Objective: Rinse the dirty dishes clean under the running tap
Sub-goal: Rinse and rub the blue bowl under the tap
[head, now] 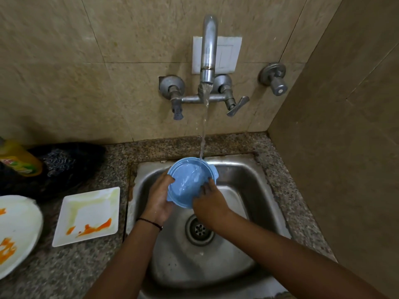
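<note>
A round blue dish [188, 178] with small side handles is tilted over the steel sink [250, 182], its inside facing me. Water runs from the wall tap [208, 52] onto its upper rim. My left hand [158, 198] grips the dish by its left edge from below. My right hand [208, 201] lies with straight fingers against the inside of the dish at its lower right. On the counter to the left, a square white plate [90, 209] carries orange smears, and a round white plate [18, 225] with orange stains sits at the frame's left edge.
A yellow soap bottle [18, 158] and a dark scrubbing cloth [64, 162] sit on the granite counter [86, 272] behind the plates. The sink drain [199, 229] lies below my hands. A tiled wall closes in on the right, with a spare valve [275, 78] beside the tap.
</note>
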